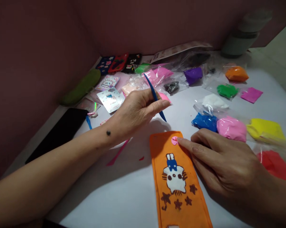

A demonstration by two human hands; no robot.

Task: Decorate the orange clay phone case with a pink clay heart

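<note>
An orange clay-covered panel (pixel 160 177), shaped like a phone case, lies flat on the table. It bears a white cat figure (pixel 176 183) in blue clothes, upside down from here, and several brown stars (pixel 178 204). Near its far edge sits a small round pink clay piece (pixel 174 140) with a red bit on it. The index fingertip of my right hand (pixel 225 161) touches that piece's right side; the hand's other fingers are partly curled and nothing shows in them. Above the panel, my left hand (pixel 143 106) pinches a blue clay modelling tool (pixel 152 88), tip pointing down.
Bagged clay in blue (pixel 204 122), pink (pixel 231 128), yellow (pixel 266 129) and red (pixel 276 164) lies at right. A black phone (pixel 59 133) and silver card (pixel 111 99) are at left. Decorated cases (pixel 117 63) and a bottle (pixel 242 38) stand along the back.
</note>
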